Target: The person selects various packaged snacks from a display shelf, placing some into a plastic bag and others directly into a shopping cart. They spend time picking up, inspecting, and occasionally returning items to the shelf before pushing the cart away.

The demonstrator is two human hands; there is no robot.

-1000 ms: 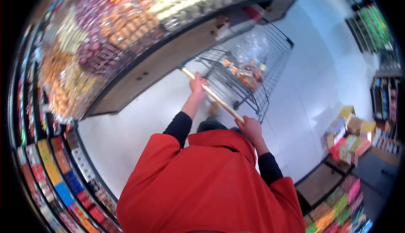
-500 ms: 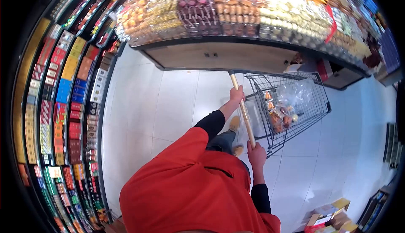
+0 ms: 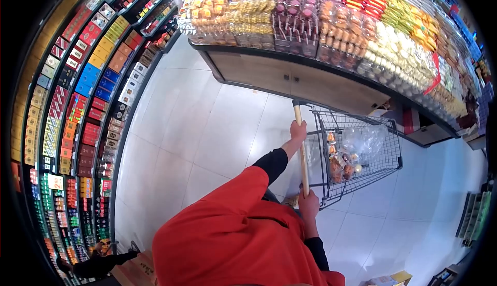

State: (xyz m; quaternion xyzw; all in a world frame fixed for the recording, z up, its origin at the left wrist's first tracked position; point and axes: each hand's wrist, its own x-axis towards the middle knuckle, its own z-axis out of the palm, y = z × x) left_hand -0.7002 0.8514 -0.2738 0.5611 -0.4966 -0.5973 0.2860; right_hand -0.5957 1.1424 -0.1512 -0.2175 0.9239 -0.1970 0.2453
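Note:
Both of my hands are wrapped round the pale bar handle (image 3: 304,161) of a wire shopping cart (image 3: 384,168). My left hand (image 3: 297,131) grips the handle near its far end, close to the display counter. Lower down, my right hand (image 3: 309,203) closes round the near end. Inside the basket lie several packaged food items (image 3: 339,168), some orange-brown, beside crumpled clear plastic bags (image 3: 365,142). The kinds of food are too small to make out.
A long counter (image 3: 248,71) piled with bagged snacks (image 3: 290,19) runs along the far side. Tall shelves (image 3: 77,125) of coloured boxes line the left. A dark-clothed figure (image 3: 101,265) and a carton (image 3: 135,271) are at lower left; boxes (image 3: 396,279) sit at lower right.
My view has turned, so the counter now slants down to the right. The handle and hands appear slightly lower in view. A dark figure has appeared at lower left. Both hands keep their hold.

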